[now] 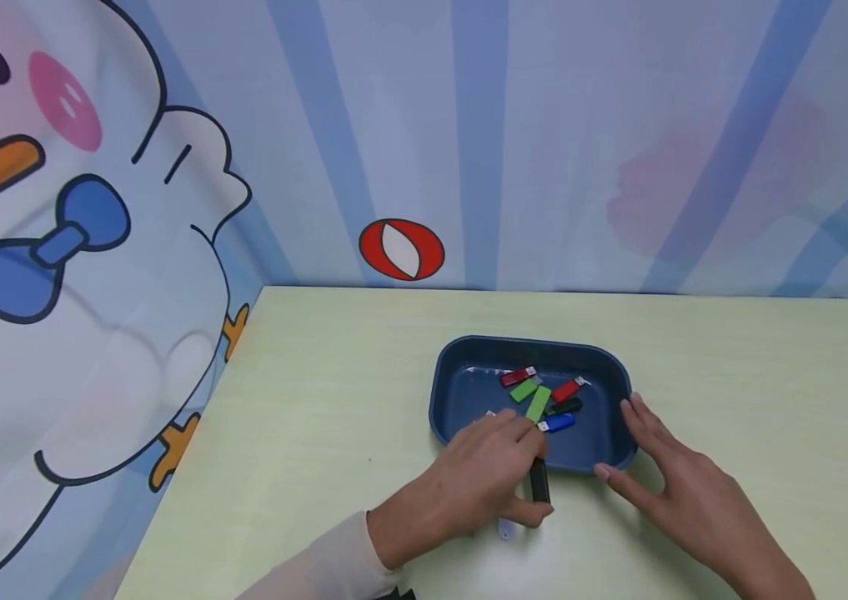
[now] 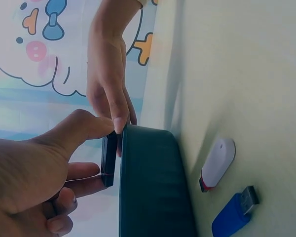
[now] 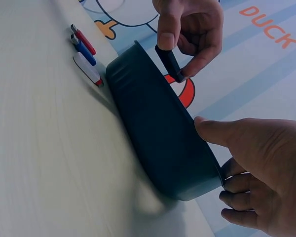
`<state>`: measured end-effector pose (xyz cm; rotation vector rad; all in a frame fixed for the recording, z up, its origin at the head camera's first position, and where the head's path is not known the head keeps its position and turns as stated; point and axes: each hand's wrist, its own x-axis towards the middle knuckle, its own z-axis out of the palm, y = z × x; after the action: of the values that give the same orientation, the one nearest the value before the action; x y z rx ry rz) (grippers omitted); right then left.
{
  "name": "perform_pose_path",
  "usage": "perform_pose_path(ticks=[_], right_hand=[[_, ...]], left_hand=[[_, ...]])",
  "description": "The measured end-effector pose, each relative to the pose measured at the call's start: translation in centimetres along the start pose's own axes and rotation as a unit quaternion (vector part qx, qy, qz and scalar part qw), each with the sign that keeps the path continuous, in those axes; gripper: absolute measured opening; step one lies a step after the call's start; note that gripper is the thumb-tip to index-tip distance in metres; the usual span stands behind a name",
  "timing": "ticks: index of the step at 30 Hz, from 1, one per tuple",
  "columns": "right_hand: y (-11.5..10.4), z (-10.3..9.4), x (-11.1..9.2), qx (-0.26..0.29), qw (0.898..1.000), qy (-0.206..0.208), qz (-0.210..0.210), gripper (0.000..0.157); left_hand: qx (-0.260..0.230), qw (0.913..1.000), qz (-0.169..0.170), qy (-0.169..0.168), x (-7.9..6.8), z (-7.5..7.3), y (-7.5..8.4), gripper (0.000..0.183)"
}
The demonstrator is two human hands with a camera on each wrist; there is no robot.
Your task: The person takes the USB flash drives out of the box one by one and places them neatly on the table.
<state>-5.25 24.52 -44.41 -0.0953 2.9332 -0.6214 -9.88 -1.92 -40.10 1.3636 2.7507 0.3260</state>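
Note:
Over the near rim of a dark blue tray (image 1: 464, 396), my left hand (image 1: 479, 479) pinches a black USB flash drive (image 1: 539, 482) between thumb and fingertips. In the left wrist view that black stick stands upright beside the tray's wall (image 2: 150, 182). My right hand (image 1: 697, 496) touches the tray's near right corner, thumb at the front rim and extended fingers along the right side. Inside the tray lie several flash drives: red (image 1: 568, 389), dark red (image 1: 517, 377), green (image 1: 539, 404), black (image 1: 564, 406) and blue (image 1: 560, 422). The left hand hides part of the tray.
On the table in front of the tray lie a white flash drive (image 3: 88, 69), a blue one (image 3: 83, 50) and a red one (image 3: 84, 40). A pale table (image 1: 333, 358) meets a printed backdrop (image 1: 408, 125) at its back edge.

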Motion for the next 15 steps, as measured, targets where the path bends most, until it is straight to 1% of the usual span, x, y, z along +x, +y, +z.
perform_pose_path(ticks=[5,8,11,15], right_hand=[[-0.02,-0.17,0.03,0.000,1.000,0.003,-0.002,0.105],[0.02,-0.24,0.02,-0.001,1.000,0.004,0.000,0.104],[0.04,-0.19,0.04,0.000,1.000,-0.003,0.004,0.105],[0.06,-0.06,0.14,-0.003,1.000,-0.010,0.008,0.107]], left_hand=[[-0.009,0.9999,0.010,0.004,-0.16,0.12,0.13,0.049],[-0.016,0.9998,0.013,0.001,-0.12,0.20,0.26,0.047],[-0.036,0.9991,0.006,-0.022,-0.19,0.26,0.50,0.046],[-0.053,0.9975,0.005,-0.047,-0.50,0.35,0.86,0.046]])
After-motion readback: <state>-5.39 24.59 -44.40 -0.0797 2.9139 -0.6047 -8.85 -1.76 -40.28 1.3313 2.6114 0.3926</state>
